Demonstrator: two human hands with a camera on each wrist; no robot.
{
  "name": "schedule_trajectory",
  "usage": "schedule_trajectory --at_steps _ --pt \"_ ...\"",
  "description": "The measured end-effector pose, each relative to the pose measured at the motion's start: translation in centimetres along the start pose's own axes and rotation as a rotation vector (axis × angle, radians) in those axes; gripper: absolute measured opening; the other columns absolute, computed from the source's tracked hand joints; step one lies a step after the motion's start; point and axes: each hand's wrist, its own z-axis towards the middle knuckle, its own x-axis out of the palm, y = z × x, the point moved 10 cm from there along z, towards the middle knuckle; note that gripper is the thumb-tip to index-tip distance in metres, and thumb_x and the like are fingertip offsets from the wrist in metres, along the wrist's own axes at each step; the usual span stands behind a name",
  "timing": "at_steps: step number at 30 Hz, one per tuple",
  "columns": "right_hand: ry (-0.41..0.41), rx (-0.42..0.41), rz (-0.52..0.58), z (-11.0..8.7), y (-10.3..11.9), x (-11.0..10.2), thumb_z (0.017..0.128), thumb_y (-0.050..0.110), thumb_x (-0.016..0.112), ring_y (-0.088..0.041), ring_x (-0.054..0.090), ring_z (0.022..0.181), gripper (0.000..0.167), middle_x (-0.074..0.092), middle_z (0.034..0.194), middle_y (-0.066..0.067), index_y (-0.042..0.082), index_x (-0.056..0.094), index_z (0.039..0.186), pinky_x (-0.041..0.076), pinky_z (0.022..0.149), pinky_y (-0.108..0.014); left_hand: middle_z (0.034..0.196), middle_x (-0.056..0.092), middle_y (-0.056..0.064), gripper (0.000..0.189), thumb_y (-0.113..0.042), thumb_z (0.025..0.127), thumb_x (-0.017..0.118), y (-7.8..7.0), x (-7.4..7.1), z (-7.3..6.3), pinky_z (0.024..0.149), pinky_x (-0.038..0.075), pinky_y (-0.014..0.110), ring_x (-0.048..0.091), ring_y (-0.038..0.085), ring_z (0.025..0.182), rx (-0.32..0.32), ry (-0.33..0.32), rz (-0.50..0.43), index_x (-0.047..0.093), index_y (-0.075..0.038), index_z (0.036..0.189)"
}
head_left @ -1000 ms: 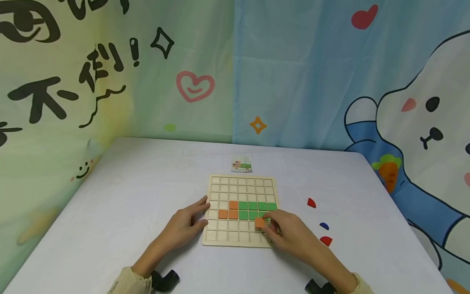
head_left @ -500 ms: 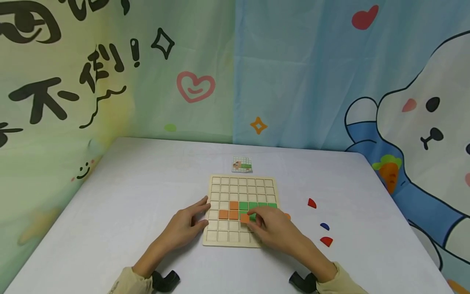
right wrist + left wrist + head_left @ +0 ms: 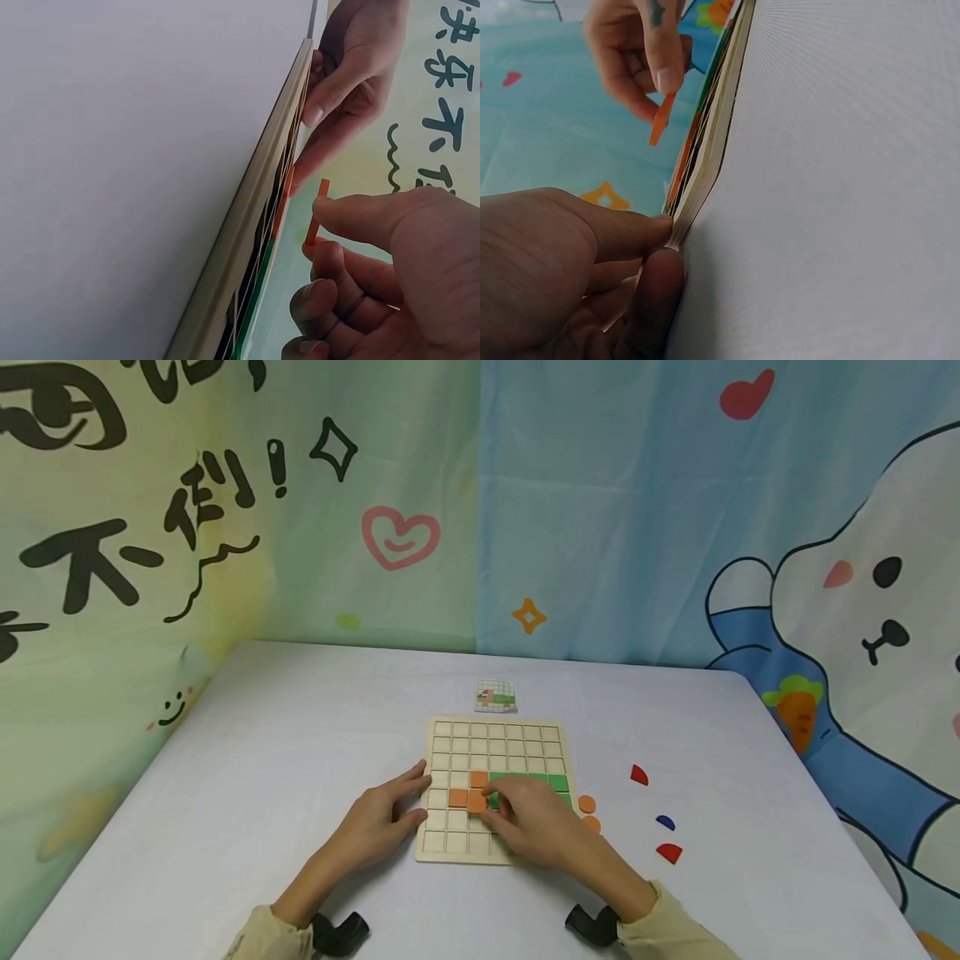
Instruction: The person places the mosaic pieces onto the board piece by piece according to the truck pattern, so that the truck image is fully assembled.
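Observation:
My right hand (image 3: 536,822) pinches an orange square tile (image 3: 476,802) between thumb and fingers, above the wooden grid board (image 3: 442,843). In the right wrist view the tile (image 3: 318,217) stands off the board's surface, seen edge-on. Orange tiles (image 3: 457,797) lie in the grid just left of and behind the held one. Green tiles (image 3: 558,783) run rightward from them, partly hidden by my right hand. Against the board's left edge rest the thumb and fingers of my left hand (image 3: 378,818); the left wrist view shows its fingertips touching the board's rim (image 3: 705,180).
A small pattern card (image 3: 495,696) lies behind the board. Right of the board are two orange round pieces (image 3: 587,803). Farther right lie a red wedge (image 3: 639,775), a blue half-round piece (image 3: 665,822) and another red wedge (image 3: 669,853) on the white table (image 3: 300,710).
My right hand has carried the orange tile leftward over the board, from near its right side to beside the orange tiles. The round orange pieces have come into view. My left hand stays put.

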Motion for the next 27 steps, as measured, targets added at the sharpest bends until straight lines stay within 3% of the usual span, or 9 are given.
schedule_trajectory --at_steps 16,27 --pt "0.044 -0.042 -0.011 2.2 1.8 1.4 0.101 0.023 0.072 -0.004 0.049 0.067 0.022 0.056 0.076 0.010 0.009 0.074 0.116 0.043 0.061 -0.021 0.166 0.048 0.010 0.052 -0.010 0.098 0.074 0.1 -0.1 0.0 0.061 0.040 0.021 0.037 -0.002 0.058 -0.007 -0.014 0.010 0.061 -0.003 0.148" --pt "0.050 -0.047 -0.023 3.5 2.7 2.3 0.101 0.025 0.072 -0.004 0.043 0.060 0.027 0.053 0.072 0.008 0.006 0.075 0.119 0.034 0.055 -0.020 0.164 0.050 0.012 0.052 -0.009 0.097 0.074 -0.1 -0.2 0.1 0.060 0.040 0.021 0.039 -0.002 0.058 0.011 -0.019 0.000 0.062 -0.002 0.147"
